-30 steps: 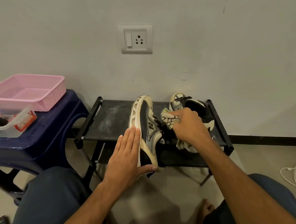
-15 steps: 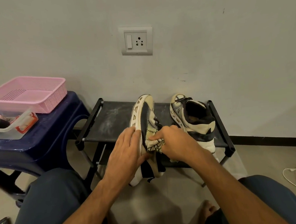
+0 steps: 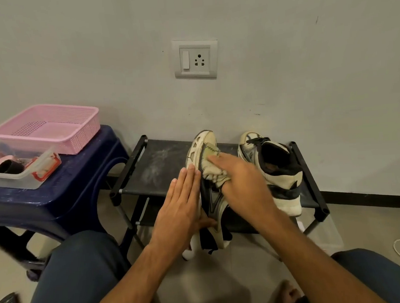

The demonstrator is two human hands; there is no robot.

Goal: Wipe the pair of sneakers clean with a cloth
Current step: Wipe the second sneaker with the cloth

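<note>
Left fingers (image 3: 188, 177) lay straight, flat against sole of tipped sneaker (image 3: 199, 143); thumb hooked round its upper, so left hand (image 3: 181, 207) clamped it on edge. Right fingers (image 3: 215, 160) were stretched out, pressing cloth (image 3: 213, 173) onto toe side; right hand (image 3: 241, 184) covered bunched remainder. Tipped sneaker stood on black rack (image 3: 162, 163), heel overhanging front. Other sneaker (image 3: 279, 176) sat upright just beside, rightward. Pink basket (image 3: 50, 128) rested on blue stool (image 3: 82, 180), left.

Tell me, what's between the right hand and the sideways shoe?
A cream cloth. The head view shows the right hand pressing it against the sneaker, which lies tipped on the black rack.
</note>
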